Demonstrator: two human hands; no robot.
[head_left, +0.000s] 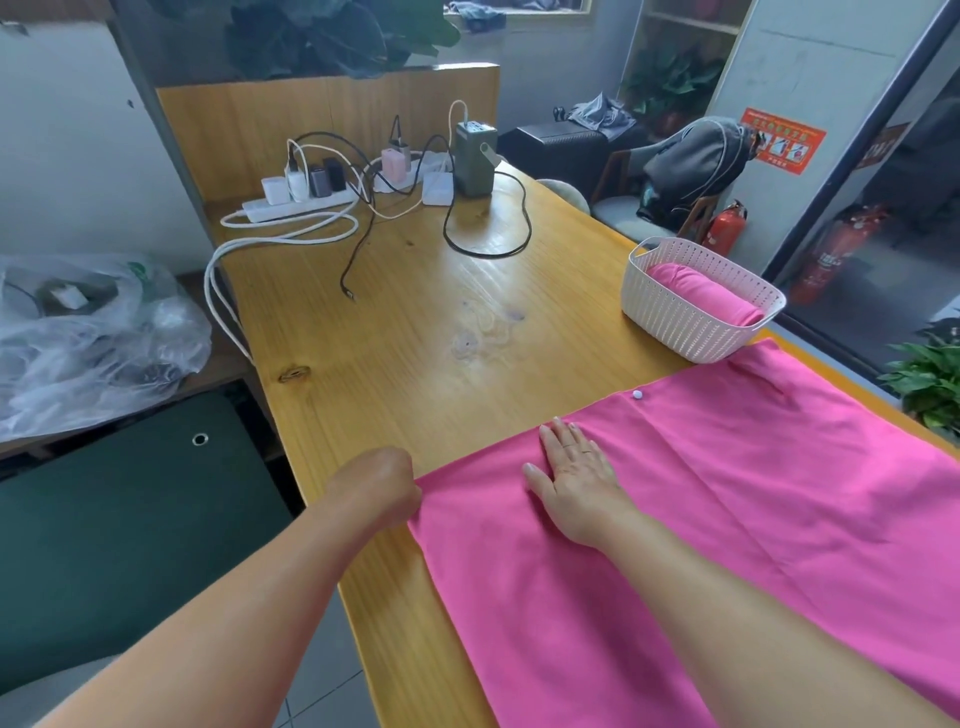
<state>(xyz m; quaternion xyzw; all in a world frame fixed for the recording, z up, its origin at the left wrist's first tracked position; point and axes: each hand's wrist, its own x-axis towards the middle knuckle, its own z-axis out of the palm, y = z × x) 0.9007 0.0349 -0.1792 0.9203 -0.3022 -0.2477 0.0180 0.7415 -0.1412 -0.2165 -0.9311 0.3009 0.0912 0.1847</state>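
A large pink cloth (727, 509) lies spread flat over the near right part of the wooden table (395, 322). My left hand (387, 480) is at the cloth's far left corner, fingers curled under and pinching that corner. My right hand (571, 467) lies flat on the cloth with straight fingers, just right of the corner. A small white button (637, 394) sits on the cloth's far edge.
A white woven basket (675, 306) holding a rolled pink cloth (704, 296) stands at the table's right edge, touching the spread cloth. A power strip (296, 205), chargers, cables and a green power bank (475, 156) crowd the far end. Plastic bags (88, 338) lie on a shelf at left.
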